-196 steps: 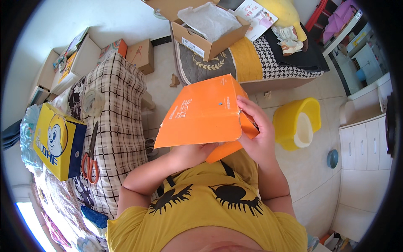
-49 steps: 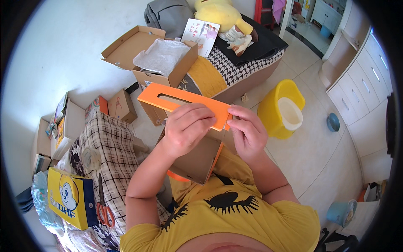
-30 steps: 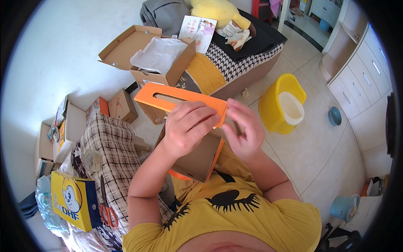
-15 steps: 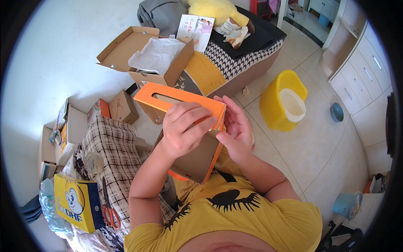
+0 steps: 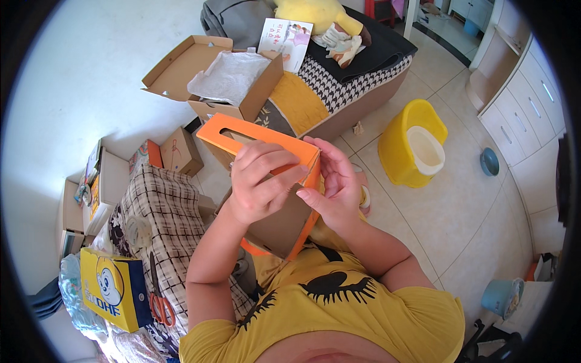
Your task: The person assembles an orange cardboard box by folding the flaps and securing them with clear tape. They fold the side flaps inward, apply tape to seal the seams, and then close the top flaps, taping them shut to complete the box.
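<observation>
An orange cardboard box with a brown inside is held up in front of my chest, tilted, with a long slot in its upper orange side. My left hand curls over that side near the slot, its fingers bent at the edge. Around the box's right corner, the fingers and thumb of my right hand are closed, where the edge looks rough. Part of the box is hidden behind my hands. To the left, orange-handled scissors and a clear roll of tape lie on a plaid cloth.
On the bed ahead stands an open brown box with white tissue, beside a booklet and a yellow plush toy. A yellow potty chair and a blue bowl are on the floor. At left sits a yellow-and-blue box.
The orange box has shifted slightly toward me, with both hands on it. My right hand has moved a little to the left. The whole view has also shifted slightly.
</observation>
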The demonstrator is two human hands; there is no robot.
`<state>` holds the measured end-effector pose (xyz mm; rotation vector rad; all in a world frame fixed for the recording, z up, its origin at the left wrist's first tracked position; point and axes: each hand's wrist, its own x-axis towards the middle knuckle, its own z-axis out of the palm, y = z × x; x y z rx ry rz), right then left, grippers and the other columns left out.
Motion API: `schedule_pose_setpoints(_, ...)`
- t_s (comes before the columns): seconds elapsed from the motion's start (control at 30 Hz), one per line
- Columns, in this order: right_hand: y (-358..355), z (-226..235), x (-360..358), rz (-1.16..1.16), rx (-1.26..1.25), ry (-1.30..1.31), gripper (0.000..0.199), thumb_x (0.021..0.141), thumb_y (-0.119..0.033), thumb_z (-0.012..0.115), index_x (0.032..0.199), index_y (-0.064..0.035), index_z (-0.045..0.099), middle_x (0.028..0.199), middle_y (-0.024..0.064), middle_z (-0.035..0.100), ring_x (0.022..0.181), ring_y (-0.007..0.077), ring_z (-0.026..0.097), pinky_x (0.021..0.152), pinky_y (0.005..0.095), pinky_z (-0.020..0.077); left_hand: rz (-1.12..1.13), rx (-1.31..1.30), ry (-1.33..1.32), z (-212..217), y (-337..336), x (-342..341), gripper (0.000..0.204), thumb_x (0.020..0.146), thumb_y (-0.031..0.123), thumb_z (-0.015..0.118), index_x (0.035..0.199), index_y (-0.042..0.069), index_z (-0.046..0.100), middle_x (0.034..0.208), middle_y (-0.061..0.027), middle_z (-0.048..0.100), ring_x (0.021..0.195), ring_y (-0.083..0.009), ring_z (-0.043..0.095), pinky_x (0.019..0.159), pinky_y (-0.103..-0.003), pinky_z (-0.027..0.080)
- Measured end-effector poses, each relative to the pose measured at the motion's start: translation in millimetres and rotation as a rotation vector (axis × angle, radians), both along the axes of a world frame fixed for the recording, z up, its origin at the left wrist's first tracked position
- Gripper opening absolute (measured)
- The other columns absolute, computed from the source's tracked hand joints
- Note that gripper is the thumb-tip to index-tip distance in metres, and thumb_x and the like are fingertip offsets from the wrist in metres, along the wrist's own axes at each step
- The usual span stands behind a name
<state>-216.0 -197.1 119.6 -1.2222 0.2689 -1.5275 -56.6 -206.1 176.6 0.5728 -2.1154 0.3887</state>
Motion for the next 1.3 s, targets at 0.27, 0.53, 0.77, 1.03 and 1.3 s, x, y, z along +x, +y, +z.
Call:
schedule_pose_setpoints(0.27,-0.8,-0.6,3.8,-0.035,-0.008,0.025,0.071,0.076,-0.003,0.076,0.135,0.0029,0.037,0.136,0.0137,0.045,0.121,0.0197,0.048,0.102,0.0338,0.0407,0.006,0.008,0.005,-0.8,0.3,1.8,0.03,0.06,0.004,0.069,0.09,0.008,0.066,0.09,-0.0064,0.061,0.079,-0.0253,0.058,0.065,-0.035,0.047)
schedule_pose_setpoints(0.53,0.6,1.6,2.7,-0.02,0.004,0.056,0.073,0.076,-0.007,0.077,0.136,0.0021,0.036,0.138,0.0162,0.044,0.124,0.0227,0.046,0.105,0.0366,0.0354,0.006,-0.006,-0.001,-1.5,0.7,2.5,0.032,0.059,0.003,0.068,0.09,0.008,0.066,0.091,-0.0064,0.061,0.079,-0.0254,0.058,0.065,-0.035,0.047)
schedule_pose_setpoints(0.77,0.4,0.9,5.1,-0.059,-0.013,0.056,0.071,0.075,-0.005,0.078,0.134,0.0029,0.039,0.134,0.0134,0.047,0.12,0.0196,0.049,0.101,0.0337,0.0411,-0.003,-0.037,-0.008,-1.7,1.1,2.4,0.032,0.059,0.004,0.069,0.09,0.008,0.066,0.091,-0.0063,0.061,0.079,-0.0252,0.059,0.065,-0.034,0.047)
schedule_pose_setpoints(1.03,3.3,2.1,4.1,-0.049,0.017,0.049,0.072,0.074,-0.005,0.079,0.133,0.003,0.039,0.133,0.0137,0.047,0.121,0.0203,0.048,0.103,0.0344,0.0396,0.004,-0.073,-0.007,-0.4,2.6,1.6,0.031,0.059,0.011,0.07,0.09,0.01,0.068,0.092,-0.0029,0.061,0.082,-0.0207,0.061,0.066,-0.031,0.048)
schedule_pose_setpoints(1.3,-0.4,-0.1,2.8,-0.052,0.015,0.054,0.073,0.073,-0.006,0.079,0.133,0.0023,0.039,0.134,0.0133,0.047,0.122,0.0207,0.048,0.103,0.0348,0.0392,0.021,-0.165,-0.097,1.8,2.7,2.4,0.029,0.061,0.014,0.069,0.089,0.01,0.068,0.093,-0.003,0.062,0.082,-0.0191,0.061,0.067,-0.031,0.049)
